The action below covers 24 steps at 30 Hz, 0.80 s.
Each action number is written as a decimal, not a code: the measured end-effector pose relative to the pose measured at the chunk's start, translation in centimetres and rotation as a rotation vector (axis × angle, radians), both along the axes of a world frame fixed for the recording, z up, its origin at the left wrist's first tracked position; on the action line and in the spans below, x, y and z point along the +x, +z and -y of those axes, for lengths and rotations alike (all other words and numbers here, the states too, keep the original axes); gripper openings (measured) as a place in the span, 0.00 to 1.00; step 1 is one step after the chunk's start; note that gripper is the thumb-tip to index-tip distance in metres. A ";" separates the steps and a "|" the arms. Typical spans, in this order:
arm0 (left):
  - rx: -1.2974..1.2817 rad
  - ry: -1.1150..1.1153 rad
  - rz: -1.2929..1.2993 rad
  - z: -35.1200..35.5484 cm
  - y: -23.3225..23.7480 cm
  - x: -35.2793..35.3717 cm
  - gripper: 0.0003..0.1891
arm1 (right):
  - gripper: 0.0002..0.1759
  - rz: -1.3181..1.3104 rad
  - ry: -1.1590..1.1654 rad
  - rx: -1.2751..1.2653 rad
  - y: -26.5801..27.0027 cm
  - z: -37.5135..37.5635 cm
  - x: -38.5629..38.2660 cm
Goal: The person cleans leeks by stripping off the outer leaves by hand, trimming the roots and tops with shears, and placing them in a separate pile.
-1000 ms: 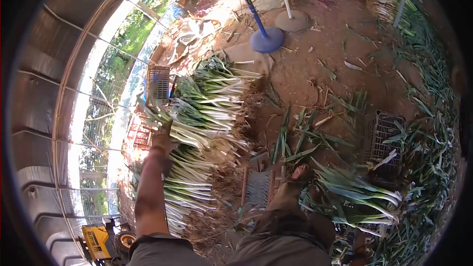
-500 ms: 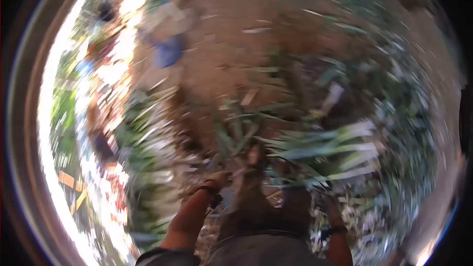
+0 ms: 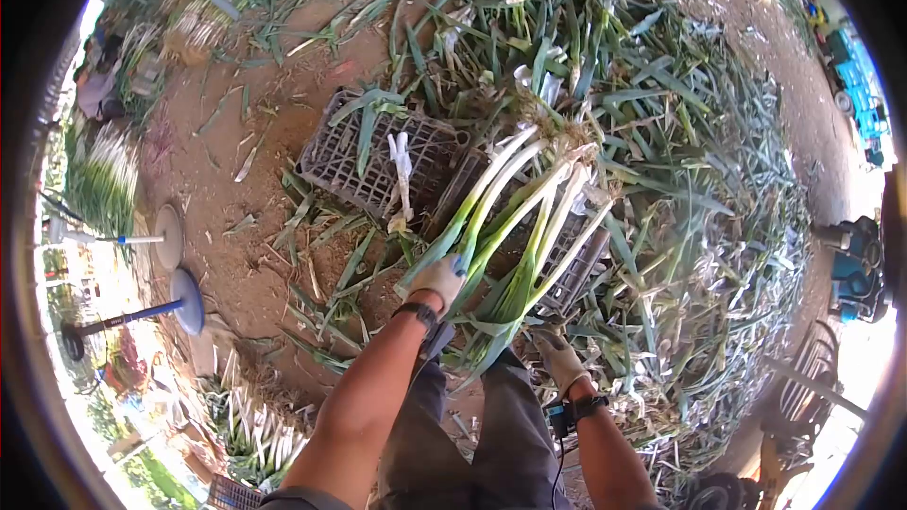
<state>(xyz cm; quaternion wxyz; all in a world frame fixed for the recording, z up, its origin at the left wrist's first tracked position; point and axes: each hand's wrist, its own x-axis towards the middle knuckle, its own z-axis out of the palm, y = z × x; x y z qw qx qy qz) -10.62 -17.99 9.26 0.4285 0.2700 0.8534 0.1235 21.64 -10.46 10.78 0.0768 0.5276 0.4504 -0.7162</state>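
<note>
My left hand [image 3: 438,283], in a pale work glove, is closed around the green leaves of several long green onions [image 3: 501,189]. Their white stems point away from me, toward the roots at the far end. Beneath the stems is a dark plastic crate [image 3: 572,264], partly covered. My right hand [image 3: 559,359], also gloved, is low beside the leaf ends, its visible fingers stretched forward and apart from the stems. Its palm side is hidden.
A grey lattice crate [image 3: 354,175] bears loose leaves and a white stalk piece [image 3: 401,170]. Cut leaves [image 3: 699,189] are heaped to the right. Round-based stands [image 3: 187,302] and bundled onions [image 3: 104,179] are at left. A person [image 3: 99,90] is at far left.
The head view has swung and steadied from a blur. The green onions now extend forward from my left hand over the crates. My right hand has come forward beside their leaves.
</note>
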 end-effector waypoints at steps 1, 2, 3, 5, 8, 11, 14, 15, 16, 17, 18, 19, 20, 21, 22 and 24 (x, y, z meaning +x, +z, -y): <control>-0.014 -0.015 0.000 -1.8 -0.9 -0.4 0.24 | 0.24 0.000 -0.015 -0.014 -1.3 0.0 -0.1; -0.032 -0.033 -0.091 -3.6 -1.4 -0.6 0.26 | 0.24 -0.034 -0.056 -0.060 -2.0 0.0 -0.5; -0.047 -0.049 -0.181 -5.1 -2.0 -0.7 0.29 | 0.24 -0.066 -0.095 -0.103 -2.4 -0.3 -1.4; -0.008 -0.112 -0.408 -7.0 -3.8 -1.0 0.39 | 0.25 -0.052 -0.113 -0.085 -1.3 -2.0 -4.8; -0.108 -0.164 -0.471 -9.8 -5.5 -1.8 0.48 | 0.31 -0.140 -0.286 -0.211 -3.7 -5.0 -10.9; -0.202 -0.179 -0.503 -11.5 -7.0 -2.2 0.48 | 0.25 -0.108 -0.468 -0.183 -6.5 -7.7 -17.5; -0.170 -0.133 -0.471 -11.8 -8.9 -2.2 0.44 | 0.21 0.054 -0.324 0.060 -13.5 -10.3 -20.9; -0.124 -0.089 -0.452 -11.6 -9.4 -2.1 0.42 | 0.23 0.113 -0.245 0.132 -15.7 -11.0 -21.4; -0.059 -0.075 -0.429 -11.1 -9.8 -2.1 0.38 | 0.24 0.173 -0.335 0.148 -15.4 -11.2 -22.4; -0.067 -0.075 -0.417 -10.8 -9.8 -2.2 0.38 | 0.26 0.234 -0.426 0.167 -14.2 -11.4 -23.4; -0.015 -0.024 -0.335 -10.7 -9.4 -2.6 0.37 | 0.27 0.324 -0.395 0.196 -13.2 -11.7 -23.8; 0.038 0.028 -0.255 -10.5 -9.0 -2.9 0.36 | 0.27 0.331 -0.390 0.195 -13.2 -11.6 -23.5; 0.057 0.074 -0.235 -10.3 -7.9 -3.0 0.35 | 0.26 0.284 -0.394 0.205 -13.1 -11.8 -23.3; 0.061 0.079 -0.234 -9.8 -7.1 -3.2 0.35 | 0.26 0.233 -0.395 0.216 -12.7 -12.1 -23.3; 0.128 0.081 -0.275 -9.1 -6.3 -3.4 0.35 | 0.27 0.152 -0.426 0.286 -10.8 -11.7 -23.3; 0.271 0.140 -0.311 -7.6 -4.1 -3.5 0.34 | 0.22 -0.041 -0.480 0.258 -9.6 -10.7 -22.4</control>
